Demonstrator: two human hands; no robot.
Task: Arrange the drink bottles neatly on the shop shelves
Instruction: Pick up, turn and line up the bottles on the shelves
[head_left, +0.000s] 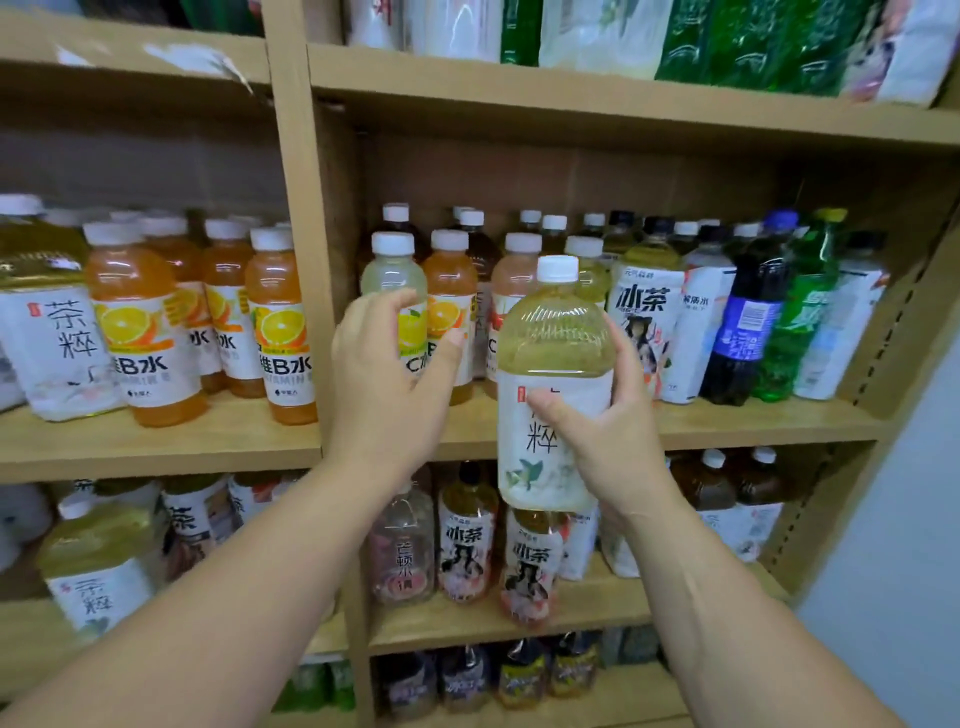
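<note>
- A large tea bottle (553, 364) is held upright in the right hand (608, 441), thumb across the label and fingers wrapped behind. It is kept clear of the middle shelf (753, 421), seemingly until a slot is chosen.
- The left hand (387, 374) is raised before a pale lemon bottle (392, 270) in the front row, fingers spread and curved. Whether that bottle is gripped cannot be told.
- Room is probably being made there.

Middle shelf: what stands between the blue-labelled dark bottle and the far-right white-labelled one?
A green bottle with a yellow cap, in the head view.
</note>
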